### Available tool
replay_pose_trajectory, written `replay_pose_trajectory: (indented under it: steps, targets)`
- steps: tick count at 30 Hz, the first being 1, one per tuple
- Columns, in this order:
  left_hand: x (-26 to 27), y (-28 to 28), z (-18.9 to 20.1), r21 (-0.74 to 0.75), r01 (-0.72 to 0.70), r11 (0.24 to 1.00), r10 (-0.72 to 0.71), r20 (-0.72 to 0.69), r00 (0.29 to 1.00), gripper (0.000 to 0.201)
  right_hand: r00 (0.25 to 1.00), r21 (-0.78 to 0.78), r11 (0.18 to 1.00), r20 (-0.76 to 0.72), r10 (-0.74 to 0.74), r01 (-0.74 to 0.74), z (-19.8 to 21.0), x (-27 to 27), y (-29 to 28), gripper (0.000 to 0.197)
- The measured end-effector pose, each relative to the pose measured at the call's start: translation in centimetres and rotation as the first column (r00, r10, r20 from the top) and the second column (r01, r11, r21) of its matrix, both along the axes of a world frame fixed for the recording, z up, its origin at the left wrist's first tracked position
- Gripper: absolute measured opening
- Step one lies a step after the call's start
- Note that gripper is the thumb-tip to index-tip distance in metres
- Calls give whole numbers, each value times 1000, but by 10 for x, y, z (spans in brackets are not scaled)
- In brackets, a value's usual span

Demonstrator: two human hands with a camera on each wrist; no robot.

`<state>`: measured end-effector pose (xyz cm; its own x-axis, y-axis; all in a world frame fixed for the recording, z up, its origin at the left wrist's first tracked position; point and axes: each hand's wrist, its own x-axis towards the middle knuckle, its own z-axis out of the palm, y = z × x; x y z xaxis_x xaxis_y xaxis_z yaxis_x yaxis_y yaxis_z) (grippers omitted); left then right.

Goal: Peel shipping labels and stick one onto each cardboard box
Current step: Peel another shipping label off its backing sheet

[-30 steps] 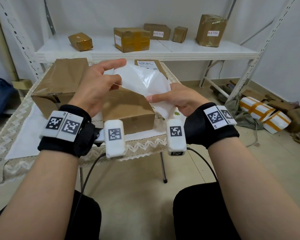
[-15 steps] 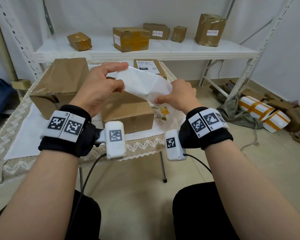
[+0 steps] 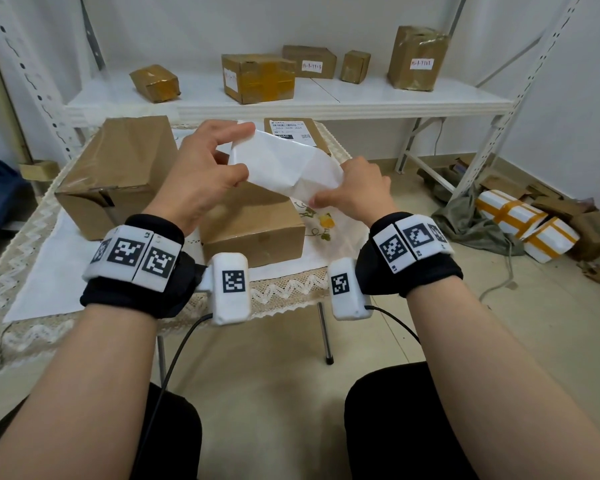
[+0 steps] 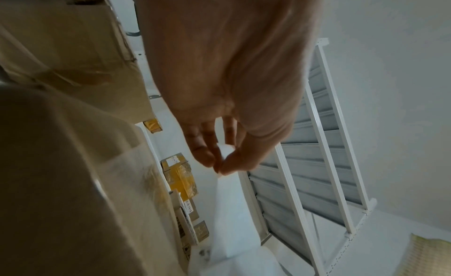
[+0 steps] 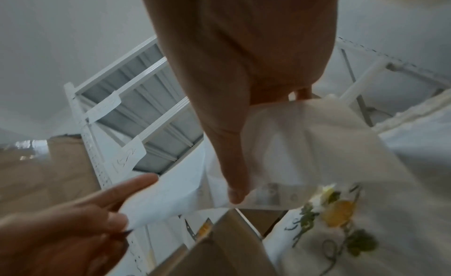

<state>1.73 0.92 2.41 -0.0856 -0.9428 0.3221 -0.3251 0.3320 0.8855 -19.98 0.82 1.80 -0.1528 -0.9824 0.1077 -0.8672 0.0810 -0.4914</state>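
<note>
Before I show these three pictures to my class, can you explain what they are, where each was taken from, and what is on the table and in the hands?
No machine: a person wears a head camera and a camera on each wrist. The head view looks down at both hands; the wrist views look along each palm. The left hand and right hand pinch opposite ends of a white label sheet above the cloth-covered table. On it stand two plain cardboard boxes and a labelled box behind. The shelf holds more boxes.

I hold a creased white label sheet (image 3: 284,164) above the small brown box (image 3: 257,223); a bigger box (image 3: 118,168) sits left.
</note>
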Motion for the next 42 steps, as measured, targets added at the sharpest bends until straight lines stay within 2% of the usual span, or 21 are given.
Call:
replay_pose_trajectory:
  steps: [2, 4, 7, 9, 11, 13, 17, 20, 22, 24, 26, 30, 33, 36, 42]
  targets:
    - [1, 1, 0, -23, -10, 1000, 10, 18, 1000, 61, 982, 45, 998, 186, 36, -45, 2, -1, 2, 48]
    - [2, 1, 0, -20, -15, 1000, 16, 18, 1000, 59, 933, 17, 996, 351, 74, -85, 4, -1, 5, 40]
    - [2, 2, 0, 13, -7, 1000, 7, 14, 1000, 57, 868, -82, 993, 482, 114, -85, 3, 1, 6, 21]
    - [1, 3, 0, 27, 8, 1000, -9, 11, 1000, 55, 844, -128, 989, 520, 134, -77, 3, 2, 6, 11]
    - [1, 3, 1, 32, 14, 999, -15, 10, 1000, 52, 835, -147, 986, 529, 150, -84, 2, 3, 4, 13]
    - [1, 4, 3, 32, 11, 999, -11, 15, 1000, 46, 831, -152, 984, 532, 162, -94, 2, 3, 2, 5]
    - [-2, 8, 5, 4, -29, 1000, 29, 62, 998, 39, 827, -181, 980, 538, 164, -77, 1, 2, -1, 9]
    - [-2, 4, 5, -15, -103, 995, 103, 67, 992, 50, 832, -203, 975, 523, 184, -88, 1, 0, -3, 13]
    - [-2, 0, 4, -19, -156, 988, 157, 53, 986, 56, 846, -214, 972, 496, 198, -102, -2, 1, -4, 22]
    - [-4, -1, 1, -44, -210, 977, 213, 83, 974, 54, 879, -236, 963, 423, 219, -126, -6, 3, -7, 41]
    - [-10, 1, -2, -81, -252, 964, 261, 140, 955, 48, 897, -259, 950, 357, 260, -173, -8, 6, -9, 43]
    - [-21, 5, -4, -92, -172, 981, 180, 90, 979, 43, 893, -315, 920, 303, 332, -235, -4, 6, -7, 27]
    - [-24, 5, -4, -72, -121, 990, 129, 115, 985, 28, 893, -334, 912, 295, 340, -237, -4, 6, -6, 25]
    - [-25, 5, -6, -37, -95, 995, 98, 118, 988, 17, 878, -338, 912, 330, 348, -234, -4, 4, -7, 22]
    - [-23, 1, -7, -1, -73, 997, 73, 46, 996, 13, 841, -317, 918, 406, 358, -237, -4, 2, -8, 17]
